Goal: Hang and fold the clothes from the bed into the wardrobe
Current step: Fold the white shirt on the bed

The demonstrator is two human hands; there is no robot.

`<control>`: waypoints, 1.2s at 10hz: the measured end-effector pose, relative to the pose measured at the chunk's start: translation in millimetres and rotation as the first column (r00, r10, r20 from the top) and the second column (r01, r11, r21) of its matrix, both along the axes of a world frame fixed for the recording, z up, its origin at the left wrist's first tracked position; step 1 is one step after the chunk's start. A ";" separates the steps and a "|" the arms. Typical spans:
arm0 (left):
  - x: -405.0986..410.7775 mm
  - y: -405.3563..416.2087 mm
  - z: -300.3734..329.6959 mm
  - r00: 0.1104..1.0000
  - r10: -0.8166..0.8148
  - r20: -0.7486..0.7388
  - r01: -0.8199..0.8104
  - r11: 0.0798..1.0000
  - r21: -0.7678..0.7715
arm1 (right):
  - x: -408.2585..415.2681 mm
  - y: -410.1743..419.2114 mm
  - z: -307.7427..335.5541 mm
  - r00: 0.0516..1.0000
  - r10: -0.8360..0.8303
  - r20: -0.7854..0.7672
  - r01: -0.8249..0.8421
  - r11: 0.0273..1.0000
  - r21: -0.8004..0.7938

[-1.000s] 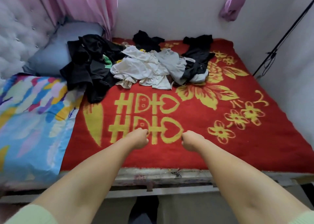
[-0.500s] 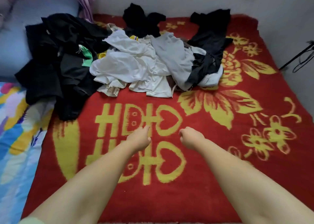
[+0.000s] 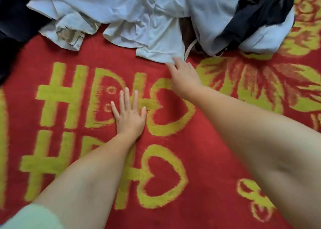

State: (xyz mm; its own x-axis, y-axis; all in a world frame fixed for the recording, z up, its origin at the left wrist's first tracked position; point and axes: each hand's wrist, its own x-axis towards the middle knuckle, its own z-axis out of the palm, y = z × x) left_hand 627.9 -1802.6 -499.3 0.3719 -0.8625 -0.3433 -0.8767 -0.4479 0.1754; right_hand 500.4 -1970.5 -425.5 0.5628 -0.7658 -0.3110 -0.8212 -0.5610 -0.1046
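Clothes pile (image 3: 147, 16): white and dark garments, heaped at the blanket's (image 3: 217, 159) far edge. Our right hand (image 3: 184, 75) touches the nearest white hem, fingers loose. Our left hand (image 3: 129, 115) lies flat, fingers spread, mid-blanket.

my left hand (image 3: 129, 118) lies flat, palm down, fingers straight and spread, forearm bare with a pale green sleeve (image 3: 29, 217) at the elbow end. my right hand (image 3: 184, 77) reaches farther forward, arm stretched out and bare, fingers extended with their tips touching the hem of a white garment (image 3: 152, 35).
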 end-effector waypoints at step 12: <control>-23.6 69.8 130.9 0.035 0.550 -0.834 -0.605 0.676 0.420 | -19.8 238.0 128.4 0.900 -0.436 -0.022 0.256 0.487 0.835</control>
